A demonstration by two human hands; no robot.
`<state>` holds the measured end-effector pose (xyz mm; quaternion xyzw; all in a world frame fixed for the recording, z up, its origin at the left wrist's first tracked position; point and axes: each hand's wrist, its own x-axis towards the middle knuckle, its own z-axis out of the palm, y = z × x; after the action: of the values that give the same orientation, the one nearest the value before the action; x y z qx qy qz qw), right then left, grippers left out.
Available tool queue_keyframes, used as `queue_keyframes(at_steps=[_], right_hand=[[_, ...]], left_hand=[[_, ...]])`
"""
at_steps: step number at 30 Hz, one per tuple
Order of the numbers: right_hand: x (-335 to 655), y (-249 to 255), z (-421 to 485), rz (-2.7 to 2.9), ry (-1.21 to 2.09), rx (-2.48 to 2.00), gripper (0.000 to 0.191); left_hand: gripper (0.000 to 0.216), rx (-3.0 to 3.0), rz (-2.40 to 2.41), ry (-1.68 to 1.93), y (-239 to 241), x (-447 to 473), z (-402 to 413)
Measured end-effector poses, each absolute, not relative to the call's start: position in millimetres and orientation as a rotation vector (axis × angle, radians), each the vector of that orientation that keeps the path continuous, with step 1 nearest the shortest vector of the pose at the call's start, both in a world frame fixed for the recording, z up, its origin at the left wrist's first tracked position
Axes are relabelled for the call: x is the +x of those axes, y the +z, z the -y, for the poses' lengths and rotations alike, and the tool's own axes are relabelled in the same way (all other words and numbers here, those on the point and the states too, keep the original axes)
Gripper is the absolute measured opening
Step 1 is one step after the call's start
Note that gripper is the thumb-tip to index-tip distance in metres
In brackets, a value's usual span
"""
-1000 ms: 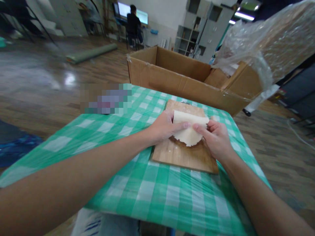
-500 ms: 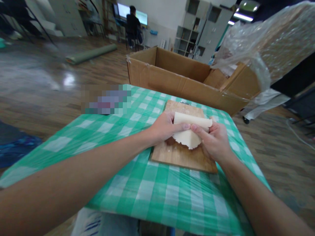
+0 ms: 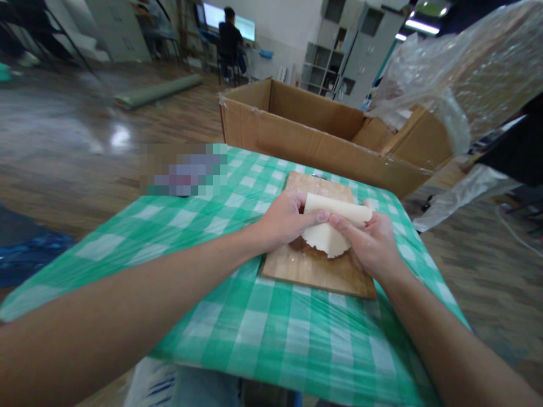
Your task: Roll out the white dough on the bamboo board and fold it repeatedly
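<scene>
A pale sheet of dough (image 3: 328,240) is held just above a wooden board (image 3: 314,273), its ragged lower edge hanging toward me. The dough's far part is folded or rolled over into a smooth band. My left hand (image 3: 291,217) grips the left side, thumb lying across the front. On the right side, my right hand (image 3: 373,240) pinches it the same way, and the two thumb tips nearly meet at the middle. Most fingers of both hands are hidden behind the dough. Flour marks show on the board.
A green-and-white checked cloth (image 3: 220,316) covers the table. Beyond its far edge stands a large open cardboard box (image 3: 297,127), with plastic-wrapped material (image 3: 479,85) at right. A blurred-out item (image 3: 186,172) lies at the table's far left. A seated person (image 3: 229,42) is in the background.
The dough's folded band has shifted slightly right, while both hands keep their hold. At the far right, the dark and pale shapes beside the box have moved.
</scene>
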<state>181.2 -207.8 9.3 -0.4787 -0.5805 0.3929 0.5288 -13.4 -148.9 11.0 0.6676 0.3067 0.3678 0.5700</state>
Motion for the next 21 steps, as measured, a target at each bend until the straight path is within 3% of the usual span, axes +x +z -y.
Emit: queue_keyframes(at_steps=[15, 21], right_hand=[[187.7, 14.1, 204.9, 1.38, 0.764, -1.26, 0.038], [187.7, 10.6, 202.2, 1.358, 0.848, -1.228, 0.039]], left_hand=[[0.018, 1.417, -0.619, 0.774, 8.8, -16.2, 141.3], [0.009, 1.359, -0.647, 0.808, 12.5, -16.6, 142.7]])
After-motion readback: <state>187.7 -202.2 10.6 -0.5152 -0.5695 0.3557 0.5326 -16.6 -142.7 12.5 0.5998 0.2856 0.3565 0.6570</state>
